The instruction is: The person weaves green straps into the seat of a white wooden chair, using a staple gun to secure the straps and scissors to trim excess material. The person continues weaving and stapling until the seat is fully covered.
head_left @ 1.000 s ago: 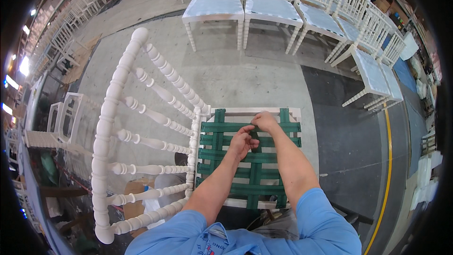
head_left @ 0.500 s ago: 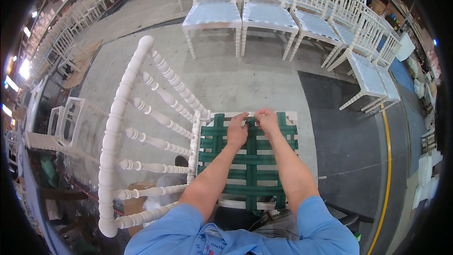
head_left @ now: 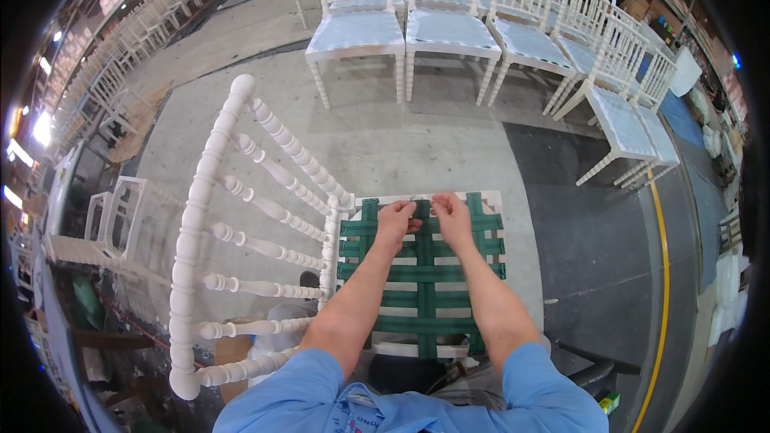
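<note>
A white chair frame with a turned-spindle backrest (head_left: 195,228) stands on my left, its backrest toward the left. Green webbing straps (head_left: 437,274) are woven across its seat frame (head_left: 491,202). At the far rail, my left hand (head_left: 394,220) is closed with its fingertips pinched at the left edge of the middle webbing strap (head_left: 423,210). From the right side, my right hand (head_left: 452,218) pinches at the same strap's edge, its fingers bent. The strap's end shows between both hands; the fingertips partly hide it.
Rows of white chairs with pale blue seats (head_left: 355,30) stand beyond, reaching to the right. A white frame (head_left: 120,220) lies at the left beside a bench edge. On the right, a yellow line (head_left: 660,261) runs along the dark floor.
My left hand has drawn back slightly from the rail, its fingers now curled to a pinch. The right hand stays close to the strap end. The view has shifted a little.
</note>
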### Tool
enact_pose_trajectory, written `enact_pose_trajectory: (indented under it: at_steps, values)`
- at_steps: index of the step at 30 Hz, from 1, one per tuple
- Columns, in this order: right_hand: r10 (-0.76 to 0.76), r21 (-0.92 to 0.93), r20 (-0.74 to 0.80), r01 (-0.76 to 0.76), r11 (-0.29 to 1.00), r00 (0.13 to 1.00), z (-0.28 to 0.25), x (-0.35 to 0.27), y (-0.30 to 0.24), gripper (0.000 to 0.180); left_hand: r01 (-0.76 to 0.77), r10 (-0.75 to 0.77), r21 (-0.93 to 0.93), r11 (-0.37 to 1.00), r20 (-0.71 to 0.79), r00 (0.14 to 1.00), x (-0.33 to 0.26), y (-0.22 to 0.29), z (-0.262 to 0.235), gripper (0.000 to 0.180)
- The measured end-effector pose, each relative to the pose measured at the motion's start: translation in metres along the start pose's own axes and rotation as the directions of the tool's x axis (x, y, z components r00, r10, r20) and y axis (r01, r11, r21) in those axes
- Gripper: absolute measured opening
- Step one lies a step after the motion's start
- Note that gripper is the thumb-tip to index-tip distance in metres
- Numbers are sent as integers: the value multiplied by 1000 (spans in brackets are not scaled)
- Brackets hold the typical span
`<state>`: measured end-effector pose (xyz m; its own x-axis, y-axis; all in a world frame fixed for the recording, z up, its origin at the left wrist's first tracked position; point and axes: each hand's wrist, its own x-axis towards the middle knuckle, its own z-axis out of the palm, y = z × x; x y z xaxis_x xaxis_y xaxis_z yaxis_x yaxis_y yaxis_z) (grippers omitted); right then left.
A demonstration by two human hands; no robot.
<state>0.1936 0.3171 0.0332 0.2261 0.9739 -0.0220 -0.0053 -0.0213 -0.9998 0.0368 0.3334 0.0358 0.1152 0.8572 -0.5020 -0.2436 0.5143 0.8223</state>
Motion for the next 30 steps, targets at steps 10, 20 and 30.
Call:
enact_pose_trajectory:
  at_steps: [10, 20, 30]
  values:
    - [-362, -501, 168, 396, 769, 917, -1, -4, -9, 14, -48, 47, 45, 998, 19, 999, 3, 0, 4, 14]
    - [-278, -595, 214, 351, 723, 936, 1, 20, 15, 13, -391, 529, 624, 676, -42, 847, 10, -30, -4, 23]
    - [-22, -810, 86, 83, 581, 996, 18, 65, 38, 10, -401, 640, 897, 188, 197, 742, 7, -43, 0, 37]
